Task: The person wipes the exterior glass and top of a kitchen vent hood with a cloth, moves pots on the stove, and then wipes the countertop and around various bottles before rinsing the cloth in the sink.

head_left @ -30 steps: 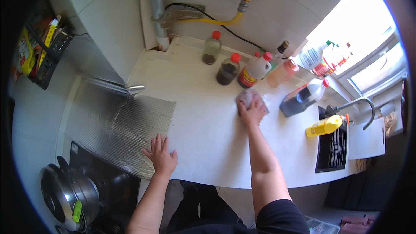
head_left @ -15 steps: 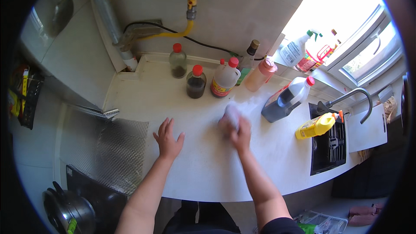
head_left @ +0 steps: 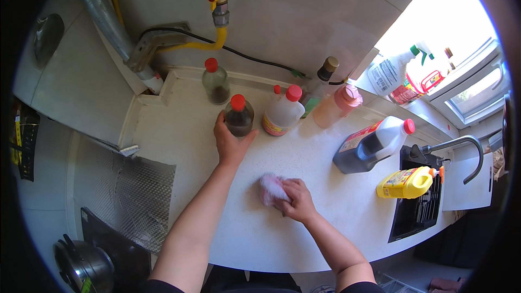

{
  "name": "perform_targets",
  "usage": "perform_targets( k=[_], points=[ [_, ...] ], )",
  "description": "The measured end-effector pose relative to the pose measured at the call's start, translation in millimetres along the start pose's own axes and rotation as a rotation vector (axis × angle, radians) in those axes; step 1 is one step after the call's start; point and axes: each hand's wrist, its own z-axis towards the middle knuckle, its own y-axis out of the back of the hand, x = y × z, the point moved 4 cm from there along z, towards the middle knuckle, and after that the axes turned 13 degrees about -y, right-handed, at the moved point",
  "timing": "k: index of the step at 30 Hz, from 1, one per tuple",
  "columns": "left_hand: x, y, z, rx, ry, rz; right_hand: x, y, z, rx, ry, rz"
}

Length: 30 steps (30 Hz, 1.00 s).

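My left hand (head_left: 230,142) is wrapped around the lower part of a glass bottle (head_left: 239,119) with a red cap and dark contents, its thumb on the right side. The bottle stands upright on the white countertop (head_left: 239,233). Nearer to me, my right hand (head_left: 297,201) presses a bunched pinkish-white cloth (head_left: 272,189) against the counter. Behind the held bottle is a second red-capped glass bottle (head_left: 216,82). To its right stands a whitish plastic jug (head_left: 282,113) with a pink-red cap.
A pink bottle (head_left: 334,107) and a dark-capped bottle (head_left: 324,76) stand near the wall. Farther right are a large jug of dark liquid (head_left: 369,146), a yellow pump bottle (head_left: 407,183) and a black sink (head_left: 399,222) with a tap (head_left: 467,138). Foil matting (head_left: 144,198) covers the left.
My left hand has moved up from the counter and closed around the red-capped bottle. My right hand with the cloth has come nearer and slightly left. The view has shifted.
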Motion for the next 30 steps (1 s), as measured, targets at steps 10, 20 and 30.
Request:
perform_targets(
  k=[10,20,30],
  points=[
    [45.9,52.9,4.2,-0.082,0.015,-0.020,67.2,-78.3,50.8,-0.216,0.143,-0.331],
    [70.0,112.3,13.0,-0.054,0.078,-0.050,75.7,-69.2,214.2,-0.586,-0.196,-0.220],
    [56.3,115.3,16.1,0.091,0.103,-0.210,67.1,-106.1,146.8,-0.486,0.062,-0.444]
  ],
)
